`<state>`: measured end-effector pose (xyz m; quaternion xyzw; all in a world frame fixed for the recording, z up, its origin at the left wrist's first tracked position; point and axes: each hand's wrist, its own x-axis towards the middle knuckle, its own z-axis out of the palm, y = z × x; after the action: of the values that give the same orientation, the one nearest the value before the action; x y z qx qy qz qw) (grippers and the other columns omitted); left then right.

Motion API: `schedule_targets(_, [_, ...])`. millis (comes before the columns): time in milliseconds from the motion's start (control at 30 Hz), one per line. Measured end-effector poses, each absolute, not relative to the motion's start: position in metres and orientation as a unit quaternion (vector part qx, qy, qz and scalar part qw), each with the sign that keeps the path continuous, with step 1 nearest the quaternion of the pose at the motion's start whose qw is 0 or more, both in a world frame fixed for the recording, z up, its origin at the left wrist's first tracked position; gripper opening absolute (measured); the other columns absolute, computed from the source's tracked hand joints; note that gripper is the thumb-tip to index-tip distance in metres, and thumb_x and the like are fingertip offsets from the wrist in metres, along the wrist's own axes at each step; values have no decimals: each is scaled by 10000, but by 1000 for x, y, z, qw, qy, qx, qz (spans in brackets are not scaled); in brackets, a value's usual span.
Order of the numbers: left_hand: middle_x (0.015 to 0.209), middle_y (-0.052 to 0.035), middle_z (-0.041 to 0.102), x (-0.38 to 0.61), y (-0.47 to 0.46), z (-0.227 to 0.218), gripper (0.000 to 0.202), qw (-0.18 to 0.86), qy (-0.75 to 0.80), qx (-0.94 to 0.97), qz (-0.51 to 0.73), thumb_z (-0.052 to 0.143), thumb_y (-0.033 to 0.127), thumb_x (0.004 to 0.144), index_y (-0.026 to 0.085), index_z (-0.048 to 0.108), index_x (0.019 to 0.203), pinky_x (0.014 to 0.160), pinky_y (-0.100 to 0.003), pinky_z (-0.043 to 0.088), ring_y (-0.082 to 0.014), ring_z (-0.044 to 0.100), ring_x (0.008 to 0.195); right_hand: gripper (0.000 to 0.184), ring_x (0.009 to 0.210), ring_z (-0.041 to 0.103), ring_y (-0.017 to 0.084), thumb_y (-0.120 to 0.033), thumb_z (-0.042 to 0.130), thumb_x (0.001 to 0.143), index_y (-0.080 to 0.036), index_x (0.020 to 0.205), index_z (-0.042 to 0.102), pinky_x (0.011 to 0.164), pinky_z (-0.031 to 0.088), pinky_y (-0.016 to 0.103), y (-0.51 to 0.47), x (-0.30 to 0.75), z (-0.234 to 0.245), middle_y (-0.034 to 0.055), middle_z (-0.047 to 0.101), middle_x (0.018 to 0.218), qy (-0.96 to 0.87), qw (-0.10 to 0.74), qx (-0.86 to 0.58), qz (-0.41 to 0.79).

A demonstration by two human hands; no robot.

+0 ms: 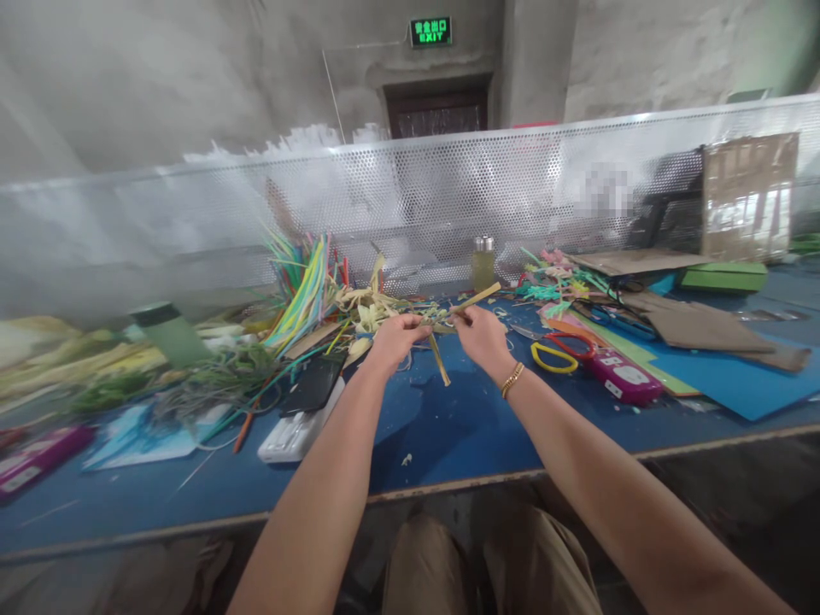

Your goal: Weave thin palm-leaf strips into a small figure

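Over the middle of the blue table, my left hand [401, 337] and my right hand [479, 331] face each other, fingers pinched. Between them runs a yellowish-green dried leaf strip [439, 360], with one end hanging down toward the table. Another end sticks up past my right fingers, pointing to the upper right. Whether this is one strip or several crossed ones I cannot tell. Pale dried leaf pieces [370, 309] lie heaped just beyond my left hand. Right of my right hand rest scissors [564, 352] with red and yellow handles.
A bundle of coloured stems [307, 286] stands at the back left. Near my left forearm lie a black phone [313, 384] and a white box-like item [291, 437]. A bottle [483, 266] stands by the perforated metal panel [442, 205]. Purple boxes [623, 377], blue paper [736, 376] and cardboard [705, 329] lie around.
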<state>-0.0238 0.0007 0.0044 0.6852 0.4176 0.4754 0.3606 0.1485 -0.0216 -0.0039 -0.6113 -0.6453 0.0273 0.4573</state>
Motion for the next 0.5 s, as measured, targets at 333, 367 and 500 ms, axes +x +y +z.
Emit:
schedule_targets(333, [719, -16, 679, -27, 2, 4, 230, 440, 388, 687, 429, 768, 335, 613, 163, 706, 752, 709, -273, 439, -143, 584, 671, 179, 765, 629, 160, -297, 594, 736, -157, 799, 687, 726, 469, 265, -5, 161, 0, 43, 706, 773, -550, 649, -437, 291])
schedule_targets(367, [712, -12, 675, -27, 0, 6, 223, 444, 390, 685, 426, 767, 325, 615, 160, 699, 749, 719, -276, 439, -141, 581, 675, 159, 734, 621, 155, -294, 606, 714, -158, 753, 677, 708, 468, 261, -4, 164, 1, 38, 695, 728, -530, 659, -428, 319])
schedule_targets(500, [652, 14, 633, -26, -6, 10, 184, 456, 394, 681, 416, 751, 292, 637, 153, 668, 723, 709, -269, 428, -122, 550, 648, 115, 641, 581, 133, -278, 647, 647, -166, 667, 657, 633, 452, 250, -3, 170, 5, 27, 668, 652, -488, 672, -409, 377])
